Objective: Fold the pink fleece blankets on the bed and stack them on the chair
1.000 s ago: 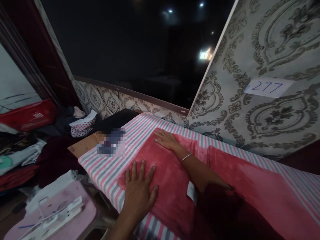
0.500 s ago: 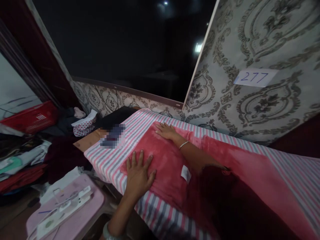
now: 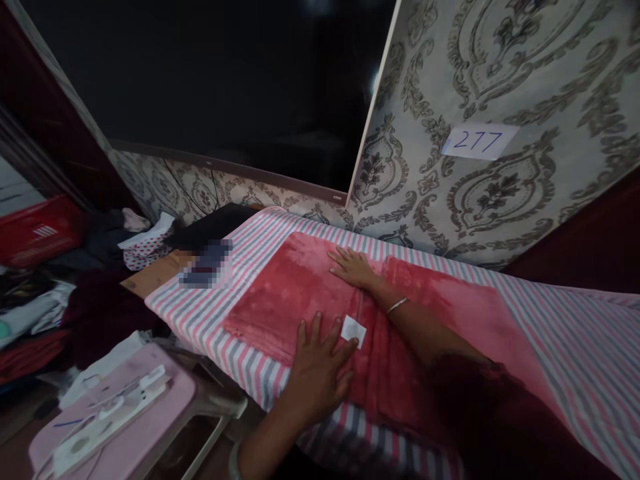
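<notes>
A pink fleece garment [image 3: 285, 293] lies spread flat on a board covered in pink, grey and white striped cloth [image 3: 210, 320]. My left hand [image 3: 317, 373] presses flat on the garment's near edge, fingers apart, its thumb touching a small white label [image 3: 353, 330]. My right hand [image 3: 354, 267] lies flat on the garment's far side, palm down, with a thin bangle [image 3: 398, 305] on the wrist. Neither hand grips anything.
A pink stool [image 3: 150, 427] with a white power strip [image 3: 107, 420] stands at the lower left. Piled clothes [image 3: 35, 307] and a red crate [image 3: 37, 233] fill the left. A patterned wall bears a paper reading 277 [image 3: 477, 141]. A dark window [image 3: 225, 87] is behind.
Both hands have slid to the right along the garment. The left end of the pink fleece now lies uncovered and smooth, and my left hand now touches the white label.
</notes>
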Demonstrator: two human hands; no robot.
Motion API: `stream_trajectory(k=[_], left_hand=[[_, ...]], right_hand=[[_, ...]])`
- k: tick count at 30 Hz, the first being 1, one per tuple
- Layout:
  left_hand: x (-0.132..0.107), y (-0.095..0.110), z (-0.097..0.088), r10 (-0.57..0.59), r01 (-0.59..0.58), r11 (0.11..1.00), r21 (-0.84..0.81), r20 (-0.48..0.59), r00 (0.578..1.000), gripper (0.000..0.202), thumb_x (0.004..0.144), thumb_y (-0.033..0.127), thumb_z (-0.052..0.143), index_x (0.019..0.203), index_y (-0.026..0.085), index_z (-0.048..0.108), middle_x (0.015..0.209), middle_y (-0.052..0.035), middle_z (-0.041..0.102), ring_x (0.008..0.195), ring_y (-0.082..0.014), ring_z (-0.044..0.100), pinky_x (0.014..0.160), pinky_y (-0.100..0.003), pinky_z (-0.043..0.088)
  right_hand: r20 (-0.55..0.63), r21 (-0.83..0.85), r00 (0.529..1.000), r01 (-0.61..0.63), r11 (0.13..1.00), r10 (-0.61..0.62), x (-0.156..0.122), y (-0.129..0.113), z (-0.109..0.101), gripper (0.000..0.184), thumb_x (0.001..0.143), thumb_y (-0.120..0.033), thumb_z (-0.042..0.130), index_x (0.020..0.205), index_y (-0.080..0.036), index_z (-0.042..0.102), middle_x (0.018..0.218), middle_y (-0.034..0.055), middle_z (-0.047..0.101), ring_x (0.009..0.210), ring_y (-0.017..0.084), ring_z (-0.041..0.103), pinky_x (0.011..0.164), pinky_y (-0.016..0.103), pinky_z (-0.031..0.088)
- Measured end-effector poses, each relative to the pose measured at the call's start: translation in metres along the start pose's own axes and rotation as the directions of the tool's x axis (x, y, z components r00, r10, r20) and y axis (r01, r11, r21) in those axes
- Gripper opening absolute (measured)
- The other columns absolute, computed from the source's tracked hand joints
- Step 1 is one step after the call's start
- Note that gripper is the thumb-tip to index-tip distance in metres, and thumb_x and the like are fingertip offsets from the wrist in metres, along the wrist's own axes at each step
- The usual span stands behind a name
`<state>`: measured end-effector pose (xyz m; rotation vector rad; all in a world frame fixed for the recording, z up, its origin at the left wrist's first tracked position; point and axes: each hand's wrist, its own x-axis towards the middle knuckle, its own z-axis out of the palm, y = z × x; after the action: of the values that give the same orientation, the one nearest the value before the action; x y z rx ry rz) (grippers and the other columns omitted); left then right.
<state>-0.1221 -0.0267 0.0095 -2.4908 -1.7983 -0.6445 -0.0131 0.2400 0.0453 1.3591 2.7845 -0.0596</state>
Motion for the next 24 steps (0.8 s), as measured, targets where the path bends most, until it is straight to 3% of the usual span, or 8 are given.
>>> stream_trajectory(k=[7, 10, 14, 17, 20, 24], left_hand=[[-0.002, -0.005, -0.004, 0.008, -0.008, 0.999, 0.037, 0.009, 1.0, 0.062, 0.089, 0.035, 0.064, 0.149, 0.041, 0.049, 0.165, -0.0028, 0.036, 0.151, -0.0455, 0.022, 0.115, -0.074, 0.024], [0.001, -0.003, -0.005, 0.009, -0.009, 0.998, 0.058, -0.006, 1.0, 0.06, 0.087, 0.032, 0.065, 0.146, 0.04, 0.054, 0.164, -0.003, 0.038, 0.151, -0.045, 0.024, 0.115, -0.073, 0.025], [0.002, -0.007, -0.005, 0.018, -0.014, 0.997, 0.076, -0.047, 0.999, 0.055, 0.089, 0.033, 0.065, 0.143, 0.039, 0.058, 0.162, -0.0043, 0.042, 0.15, -0.0436, 0.028, 0.115, -0.071, 0.026], [0.002, -0.015, -0.006, 0.043, -0.039, 0.997, 0.074, -0.046, 0.998, 0.053, 0.091, 0.037, 0.062, 0.144, 0.037, 0.057, 0.16, -0.0058, 0.045, 0.151, -0.0412, 0.028, 0.117, -0.069, 0.026], [0.005, -0.016, -0.01, 0.049, -0.047, 0.998, 0.051, -0.05, 0.998, 0.053, 0.095, 0.039, 0.056, 0.147, 0.03, 0.055, 0.16, -0.0089, 0.044, 0.151, -0.0391, 0.029, 0.117, -0.067, 0.027], [0.022, 0.018, -0.018, 0.107, -0.108, 0.994, -0.001, -0.11, 0.988, 0.05, 0.099, 0.035, 0.048, 0.146, 0.022, 0.053, 0.158, -0.0127, 0.047, 0.15, -0.0326, 0.035, 0.122, -0.064, 0.022]], right_hand=[[0.012, 0.092, 0.998, -0.057, 0.994, 0.056, 0.016, 0.019, 0.0, 0.065, 0.104, -0.06, 0.026, 0.164, -0.035, 0.022, 0.169, 0.0064, 0.025, 0.154, 0.034, 0.023, 0.119, 0.061, 0.025], [0.005, 0.124, 0.998, -0.07, 0.99, 0.07, 0.016, 0.014, -0.005, 0.066, 0.103, -0.061, 0.028, 0.164, -0.034, 0.022, 0.169, 0.0064, 0.025, 0.155, 0.033, 0.023, 0.121, 0.06, 0.023], [0.082, 0.175, 0.989, -0.135, 0.975, 0.122, 0.01, 0.005, -0.024, 0.065, 0.104, -0.058, 0.03, 0.164, -0.031, 0.022, 0.171, 0.0068, 0.017, 0.157, 0.03, 0.015, 0.123, 0.058, 0.017], [0.011, 0.187, 0.992, -0.123, 0.975, 0.123, -0.009, 0.016, -0.038, 0.062, 0.106, -0.052, 0.029, 0.164, -0.029, 0.023, 0.172, 0.0075, 0.013, 0.158, 0.027, 0.01, 0.124, 0.055, 0.014], [-0.103, 0.181, 0.983, -0.133, 0.974, 0.153, -0.047, 0.046, -0.045, 0.061, 0.107, -0.048, 0.027, 0.164, -0.026, 0.023, 0.172, 0.0082, 0.011, 0.158, 0.027, 0.01, 0.125, 0.054, 0.016], [-0.135, 0.13, 0.955, -0.247, 0.96, 0.264, -0.102, 0.092, -0.041, 0.059, 0.107, -0.045, 0.027, 0.163, -0.024, 0.027, 0.171, 0.0093, 0.016, 0.158, 0.029, 0.013, 0.123, 0.057, 0.019]])
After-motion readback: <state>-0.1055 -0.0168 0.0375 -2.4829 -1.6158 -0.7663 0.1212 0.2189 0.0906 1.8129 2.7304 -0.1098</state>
